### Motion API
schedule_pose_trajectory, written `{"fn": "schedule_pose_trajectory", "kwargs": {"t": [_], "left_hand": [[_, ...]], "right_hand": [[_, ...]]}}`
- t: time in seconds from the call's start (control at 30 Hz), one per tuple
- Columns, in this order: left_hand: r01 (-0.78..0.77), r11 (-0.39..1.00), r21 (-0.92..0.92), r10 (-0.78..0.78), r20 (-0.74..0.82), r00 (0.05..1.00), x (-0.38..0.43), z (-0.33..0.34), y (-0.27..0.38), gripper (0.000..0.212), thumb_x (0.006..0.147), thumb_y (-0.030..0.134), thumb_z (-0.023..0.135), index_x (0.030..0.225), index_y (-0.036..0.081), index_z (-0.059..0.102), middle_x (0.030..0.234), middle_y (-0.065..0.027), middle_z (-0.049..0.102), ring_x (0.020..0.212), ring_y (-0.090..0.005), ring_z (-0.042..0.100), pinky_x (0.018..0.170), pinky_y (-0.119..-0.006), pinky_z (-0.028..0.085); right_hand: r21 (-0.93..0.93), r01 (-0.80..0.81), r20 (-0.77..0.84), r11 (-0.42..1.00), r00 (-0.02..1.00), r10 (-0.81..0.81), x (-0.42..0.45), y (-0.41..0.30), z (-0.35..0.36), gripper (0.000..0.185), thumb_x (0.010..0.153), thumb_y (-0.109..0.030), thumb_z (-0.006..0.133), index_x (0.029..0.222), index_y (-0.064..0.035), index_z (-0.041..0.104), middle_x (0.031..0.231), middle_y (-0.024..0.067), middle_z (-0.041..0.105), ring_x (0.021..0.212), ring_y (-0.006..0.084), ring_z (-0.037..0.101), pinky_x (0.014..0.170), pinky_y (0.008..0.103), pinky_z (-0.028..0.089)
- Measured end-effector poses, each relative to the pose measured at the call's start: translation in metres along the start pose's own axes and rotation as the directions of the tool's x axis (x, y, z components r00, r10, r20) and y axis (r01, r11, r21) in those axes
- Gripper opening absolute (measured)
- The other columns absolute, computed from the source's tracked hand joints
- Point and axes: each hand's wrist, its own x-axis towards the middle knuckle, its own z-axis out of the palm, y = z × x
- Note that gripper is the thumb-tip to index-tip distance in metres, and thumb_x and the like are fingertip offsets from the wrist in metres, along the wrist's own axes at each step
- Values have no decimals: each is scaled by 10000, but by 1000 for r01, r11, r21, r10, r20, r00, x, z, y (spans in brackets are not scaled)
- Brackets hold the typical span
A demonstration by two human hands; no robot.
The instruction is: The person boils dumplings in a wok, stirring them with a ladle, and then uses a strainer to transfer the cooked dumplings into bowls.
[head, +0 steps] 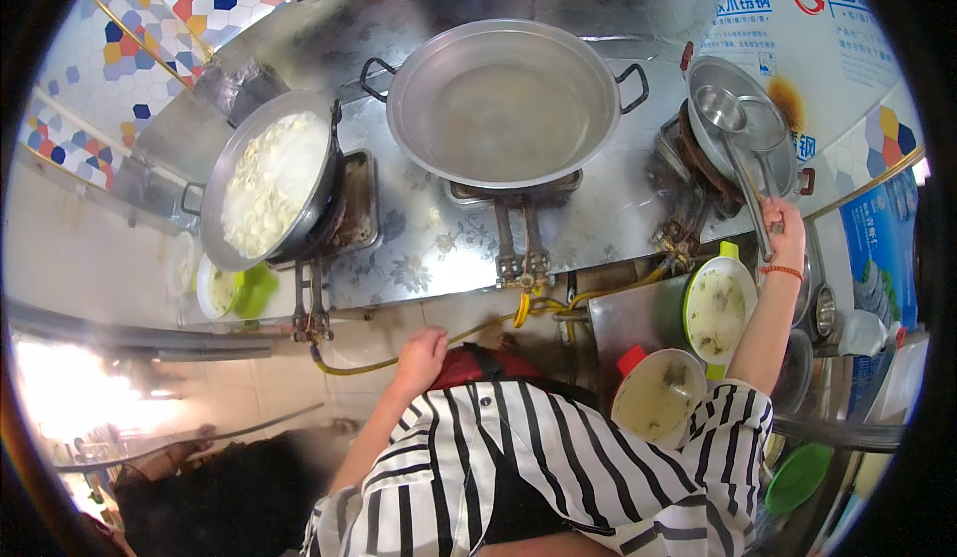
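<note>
My right hand [783,230] grips the long handle of a metal ladle [720,108]. The ladle's cup rests over the right-hand metal pot [714,150]. Beside the cup lies a round metal strainer [759,123], its handle running to my hand; whether I hold that handle too, I cannot tell. At my waist, my left hand [421,359] has its fingers curled together, with nothing visible in it. In front of me a wide two-handled pan [516,108] holds cloudy liquid. To the left, dumpling-like pieces [258,206] float in pale, steaming liquid in another pan [213,217].
Gas valves [527,277] and a yellow hose [359,369] line the metal counter's front edge. A green-handled pot [719,310] and red-handled pot [662,396] of broth stand by my right arm. Another green-handled pot [219,288] sits left; a dark-clothed person [217,493] is behind.
</note>
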Motion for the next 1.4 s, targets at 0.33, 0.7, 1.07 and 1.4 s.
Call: {"fn": "schedule_pose_trajectory", "kwargs": {"t": [0.33, 0.7, 1.07, 1.4], "left_hand": [[-53, 998, -24, 54, 42, 998, 3, -2, -5, 142, 822, 102, 543, 871, -13, 610, 881, -173, 615, 845, -359, 579, 770, -420, 464], [-47, 998, -46, 46, -6, 999, -3, -29, -38, 136, 819, 112, 545, 866, 3, 612, 891, -178, 598, 825, -366, 571, 759, -422, 466], [59, 984, -169, -67, -38, 997, -26, -93, -115, 145, 819, 115, 530, 873, 2, 602, 895, -187, 598, 840, -369, 567, 754, -424, 461], [51, 962, -268, -77, -86, 993, -64, -144, -201, 125, 822, 98, 546, 879, 9, 613, 893, -192, 602, 834, -369, 572, 739, -414, 469]], "right_hand": [[-670, 315, 733, -672, 134, -667, 14, 6, -45, 495, 755, -34, 521, 1246, -1, 478, 818, 71, 595, 533, 121, 502, 458, 271, 416], [-101, 373, 420, 922, 856, -301, -117, 53, 106, 175, 881, -95, 520, 980, 45, 554, 745, 41, 544, 616, 91, 478, 643, 233, 456], [-69, -508, 889, 859, 359, 283, -266, 295, 296, 516, 915, 7, 317, 1367, 65, 75, 967, 155, 377, 668, 121, 415, 423, 218, 391], [-600, 35, 620, 799, 652, 436, -325, 466, 407, 516, 835, 11, 482, 1328, 25, 331, 885, 77, 487, 600, 53, 405, 408, 155, 328]]}}
